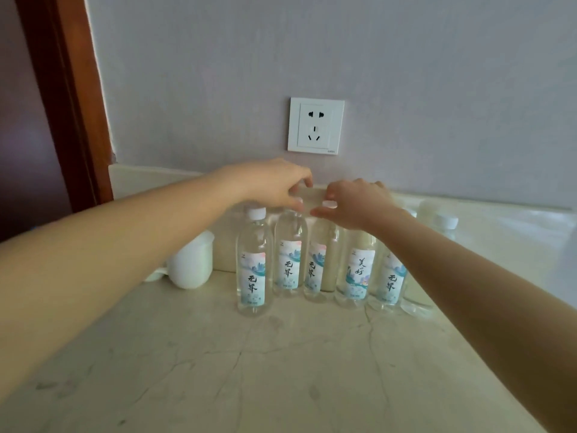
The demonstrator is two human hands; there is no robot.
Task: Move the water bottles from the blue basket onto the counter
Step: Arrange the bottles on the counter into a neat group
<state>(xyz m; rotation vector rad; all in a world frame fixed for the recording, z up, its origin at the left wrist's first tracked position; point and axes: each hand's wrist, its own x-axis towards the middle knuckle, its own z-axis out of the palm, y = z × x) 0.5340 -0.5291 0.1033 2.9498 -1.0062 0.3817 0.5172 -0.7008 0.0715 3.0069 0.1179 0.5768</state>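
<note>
Several clear water bottles with white caps and pale blue labels stand upright in a row on the marble counter [281, 370], against the low backsplash. My left hand [271, 182] pinches the cap of the second bottle from the left [288, 260]. My right hand [356, 201] pinches the cap of the third bottle [317, 267]. The leftmost bottle [253, 270] stands free, slightly nearer to me. Two more bottles [357, 270] [390, 279] stand under my right forearm. The blue basket is not in view.
A white ceramic jug [192, 264] sits left of the bottles. Another capped bottle [445, 223] stands farther right near the wall. A white wall socket [315, 125] is above the row. A brown door frame [71, 98] rises at the left.
</note>
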